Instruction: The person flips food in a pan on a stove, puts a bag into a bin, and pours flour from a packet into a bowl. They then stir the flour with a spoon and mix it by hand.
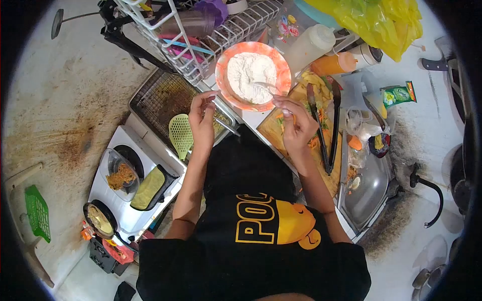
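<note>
Black cloth of the person's shirt (pixel 211 266), printed with yellow lettering and a yellow figure, lies closest, with both forearms reaching past it. Beyond them is a round bowl (pixel 221 93) with a mottled orange-and-white rim, holding a broad heap of white powder (pixel 246 70). The powder looks dry and fine, uneven on top and hollowed near the middle, where the end of a slim, pale utensil (pixel 266 85) rests in it; whether that end is a spoon or a fork is unclear. The right hand (pixel 296 120) pinches the utensil's handle between thumb and fingers, just beside the bowl's lower right edge, so the powder lies forward and to the left of that hand. The left hand (pixel 202 115) is near the bowl's lower left edge, fingers bent and thumb raised toward them; whether it grips anything or touches the rim cannot be told. A green slotted utensil (pixel 179 134) lies just left of this hand, over a rack-lined tray (pixel 159 93). To the right of the bowl, dark tongs (pixel 321 133) lie across a wooden cutting board (pixel 273 131) scattered with yellow and orange pieces (pixel 314 80). A clear squeeze bottle (pixel 309 47) and an orange-filled bottle (pixel 334 64) are up and right of the bowl.
</note>
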Motion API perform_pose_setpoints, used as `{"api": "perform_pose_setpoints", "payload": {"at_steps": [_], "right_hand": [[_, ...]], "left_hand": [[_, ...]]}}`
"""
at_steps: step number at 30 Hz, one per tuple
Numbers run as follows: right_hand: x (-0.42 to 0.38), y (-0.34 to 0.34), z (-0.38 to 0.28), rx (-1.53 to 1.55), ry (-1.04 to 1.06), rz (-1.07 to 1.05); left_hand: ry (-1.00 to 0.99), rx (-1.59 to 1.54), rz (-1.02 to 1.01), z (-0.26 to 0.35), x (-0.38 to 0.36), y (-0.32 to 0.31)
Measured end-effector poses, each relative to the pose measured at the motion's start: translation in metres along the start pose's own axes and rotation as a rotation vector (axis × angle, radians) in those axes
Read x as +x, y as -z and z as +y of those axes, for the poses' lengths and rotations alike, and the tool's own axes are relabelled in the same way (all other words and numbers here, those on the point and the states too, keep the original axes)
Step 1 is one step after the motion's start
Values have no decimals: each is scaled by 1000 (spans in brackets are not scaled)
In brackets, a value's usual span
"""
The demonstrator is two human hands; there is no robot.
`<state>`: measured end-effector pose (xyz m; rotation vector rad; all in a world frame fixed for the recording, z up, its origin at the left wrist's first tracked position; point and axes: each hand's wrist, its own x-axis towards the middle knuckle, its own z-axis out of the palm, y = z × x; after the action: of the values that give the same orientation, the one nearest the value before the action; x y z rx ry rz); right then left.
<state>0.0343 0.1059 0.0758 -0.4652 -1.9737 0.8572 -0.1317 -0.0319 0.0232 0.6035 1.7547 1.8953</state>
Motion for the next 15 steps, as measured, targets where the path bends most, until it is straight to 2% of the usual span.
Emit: {"api": "perform_pose_setpoints", "payload": {"at_steps": [4, 10, 12, 15], "right_hand": [[-1, 11, 4, 178, -72, 89], [13, 25, 13, 65, 22, 177], [17, 25, 9, 57, -80, 197], [22, 26, 10, -29, -72, 166]], "left_hand": [[-26, 16, 23, -1, 3, -3], [-81, 100, 91, -3, 9, -5], [-120, 216, 126, -2, 11, -6], [-166, 236, 161, 0, 13, -9]]}}
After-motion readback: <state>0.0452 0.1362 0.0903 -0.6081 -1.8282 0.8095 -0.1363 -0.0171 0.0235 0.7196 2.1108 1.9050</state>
